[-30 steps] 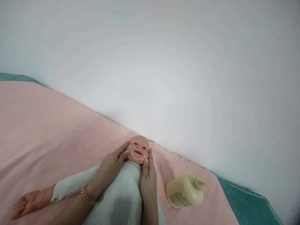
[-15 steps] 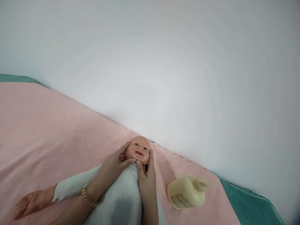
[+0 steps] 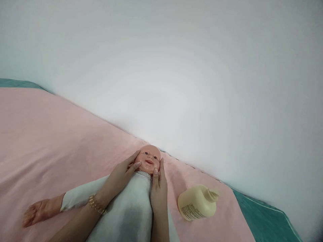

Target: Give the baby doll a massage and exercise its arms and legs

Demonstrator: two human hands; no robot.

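A baby doll point(image 3: 131, 205) in a pale long-sleeved top lies on its back, its bald head point(image 3: 149, 153) pointing away from me. My left hand point(image 3: 123, 173) cups the left side of the head, thumb pressed on the cheek near the mouth and fingers by the ear. On the other side, my right hand point(image 3: 159, 183) holds the jaw, its thumb at the edge of the chin and its fingers along the cheek. Off to the left stretches the doll's arm, its bare hand point(image 3: 37, 211) on the cloth. A bead bracelet point(image 3: 97, 204) circles my left wrist.
A pale yellow pump bottle point(image 3: 195, 203) with printed text stands to the right of the doll. Pink cloth point(image 3: 63, 134) covers the surface, with green padding point(image 3: 264, 215) showing at its right end. A white wall point(image 3: 161, 67) rises directly behind the doll's head.
My thumbs have slid apart from the middle of the doll's chin, outward and up towards the cheeks. The doll's collar now shows between them. The bottle appears slightly farther left as the view shifts.
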